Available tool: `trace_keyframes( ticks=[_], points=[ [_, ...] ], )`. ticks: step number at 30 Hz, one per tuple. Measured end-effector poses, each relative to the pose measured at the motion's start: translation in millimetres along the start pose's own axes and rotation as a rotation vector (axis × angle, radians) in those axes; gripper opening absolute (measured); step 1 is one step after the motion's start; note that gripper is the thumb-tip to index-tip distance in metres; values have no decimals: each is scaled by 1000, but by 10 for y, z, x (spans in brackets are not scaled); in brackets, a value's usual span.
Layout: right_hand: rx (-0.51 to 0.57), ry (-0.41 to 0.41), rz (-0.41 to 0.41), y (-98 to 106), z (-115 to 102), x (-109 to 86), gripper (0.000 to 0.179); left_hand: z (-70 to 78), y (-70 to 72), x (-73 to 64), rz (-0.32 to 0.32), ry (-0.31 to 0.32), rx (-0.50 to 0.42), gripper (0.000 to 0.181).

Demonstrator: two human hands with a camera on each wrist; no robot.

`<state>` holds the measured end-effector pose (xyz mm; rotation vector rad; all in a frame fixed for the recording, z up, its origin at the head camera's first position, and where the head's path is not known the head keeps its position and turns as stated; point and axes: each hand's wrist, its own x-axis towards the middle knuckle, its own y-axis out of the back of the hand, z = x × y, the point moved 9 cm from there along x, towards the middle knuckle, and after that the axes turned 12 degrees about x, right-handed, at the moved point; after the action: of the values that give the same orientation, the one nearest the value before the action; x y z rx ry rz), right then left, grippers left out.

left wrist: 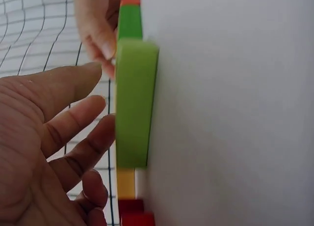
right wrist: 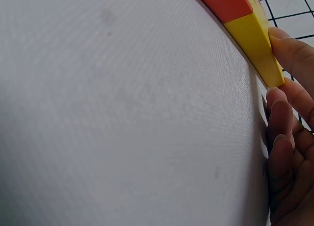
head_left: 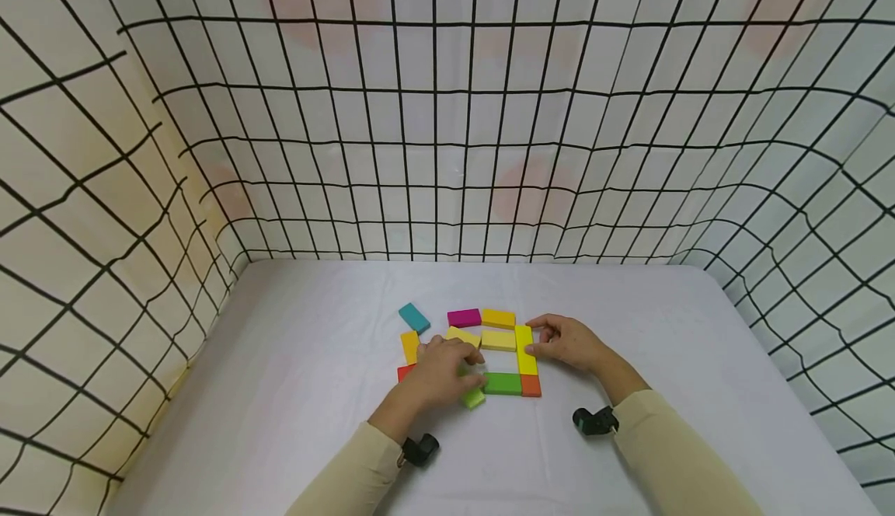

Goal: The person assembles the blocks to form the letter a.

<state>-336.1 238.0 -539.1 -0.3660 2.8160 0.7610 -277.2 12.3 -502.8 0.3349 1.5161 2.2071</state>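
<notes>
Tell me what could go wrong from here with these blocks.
The right grip touches the bright yellow block, so a slight push might knock it out of line with the orange block at its near end. The left grip is close to the light green block, which lies at an angle to the green block; brushing it could skew it further.

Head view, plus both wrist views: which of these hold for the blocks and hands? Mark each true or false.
1. The right hand touches the long yellow block. True.
2. The teal block lies right of the magenta block in the head view. False: the teal block lies left of the magenta block.
3. The green block lies next to the orange-red block. True.
4. The left hand grips the teal block. False: the left hand grips nothing and is near the light green block.
</notes>
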Motion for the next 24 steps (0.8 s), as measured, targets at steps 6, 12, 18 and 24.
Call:
trace_keyframes(
  ticks=[6, 12, 18, 24],
  points=[
    [14, -10, 1, 3, -5, -6, 58, -144, 100, -101, 31, 35, -61, 24],
    [1, -6, 5, 22, 8, -17, 58, -146, 88, -206, 20, -8, -96, 33],
    [16, 23, -5, 18, 22, -17, 64, -149, 52, -230, -29, -2, -35, 42],
    [20, 92, 24, 45, 14, -57, 65, -194, 48, -241, -34, 1, -48, 37]
  ],
)
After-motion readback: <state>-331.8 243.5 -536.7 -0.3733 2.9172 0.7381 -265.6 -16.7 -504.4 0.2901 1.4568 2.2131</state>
